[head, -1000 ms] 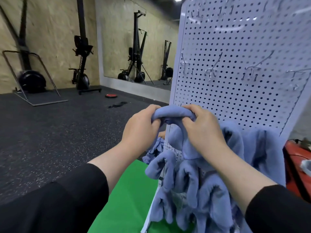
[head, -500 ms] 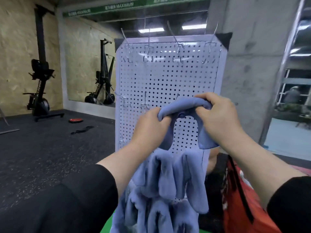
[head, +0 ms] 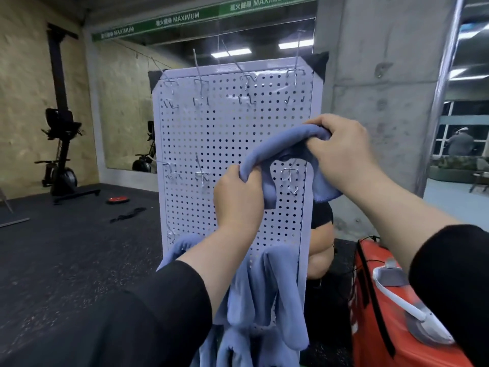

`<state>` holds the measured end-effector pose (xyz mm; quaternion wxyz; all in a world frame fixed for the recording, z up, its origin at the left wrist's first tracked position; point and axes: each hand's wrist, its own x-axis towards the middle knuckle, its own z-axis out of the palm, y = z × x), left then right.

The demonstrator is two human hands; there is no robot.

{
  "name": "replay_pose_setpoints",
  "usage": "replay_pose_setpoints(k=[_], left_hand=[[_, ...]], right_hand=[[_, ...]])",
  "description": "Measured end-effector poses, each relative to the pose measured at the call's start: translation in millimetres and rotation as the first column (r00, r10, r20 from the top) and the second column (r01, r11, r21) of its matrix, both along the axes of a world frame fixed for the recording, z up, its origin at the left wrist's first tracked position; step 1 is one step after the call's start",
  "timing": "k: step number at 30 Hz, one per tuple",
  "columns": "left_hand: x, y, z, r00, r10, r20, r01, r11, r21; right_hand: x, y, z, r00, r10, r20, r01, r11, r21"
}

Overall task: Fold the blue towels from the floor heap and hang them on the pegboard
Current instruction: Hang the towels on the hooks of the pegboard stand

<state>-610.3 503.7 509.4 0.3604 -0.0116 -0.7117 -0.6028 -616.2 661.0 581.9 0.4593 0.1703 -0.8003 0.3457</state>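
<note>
A person's left hand (head: 239, 193) and right hand (head: 341, 152) each clenched one end of a soft, folded blue towel (head: 277, 154), stretching it into an arch in front of the white perforated metal pegboard (head: 211, 144). The towel hung in the air just before the board's middle row, its loop directly over a bare wire hook (head: 289, 174) on the right side and its loose ends drooping below both fists; whether the cloth touched the hook could not be told.

In the second before, the view had swung up from the board's lower rows, where other blue towels (head: 264, 292) already hung packed together, to its full height, and the hands had carried the towel up and to the right with it. That lift appeared to put the work at the hanging stage for this towel, with the fold done and only the drop over the hook left. Two upper rows of hooks stood unfilled, suggesting the job was far from over.

A concrete pillar (head: 383, 75) stood behind the board, a red case (head: 381, 327) lay at lower right, and black exercise machines (head: 62, 144) lined the plywood wall.
</note>
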Motion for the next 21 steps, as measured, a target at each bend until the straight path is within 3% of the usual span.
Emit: replay_pose_setpoints(k=[4, 8, 15, 21], left_hand=[[1.9, 0.9, 1.4, 0.992, 0.027, -0.125, -0.020, 0.998, 0.053], [-1.2, 4.3, 5.4, 0.987, 0.020, -0.159, -0.008, 0.997, 0.078], [-3.3, 17.6, 17.3, 0.989, -0.001, -0.147, 0.001, 1.000, 0.006], [-15.0, 24.5, 11.8, 1.000, 0.001, -0.032, -0.004, 0.992, -0.123]], right_hand=[[10.7, -1.2, 7.6, 0.992, 0.060, -0.109, -0.059, 0.998, 0.011], [9.3, 2.9, 9.4, 0.988, 0.075, -0.134, -0.076, 0.997, 0.003], [-9.4, 21.4, 10.9, 0.996, 0.012, -0.087, -0.014, 1.000, -0.027], [-30.7, 26.3, -2.1, 0.998, -0.049, 0.029, 0.050, 0.998, -0.032]])
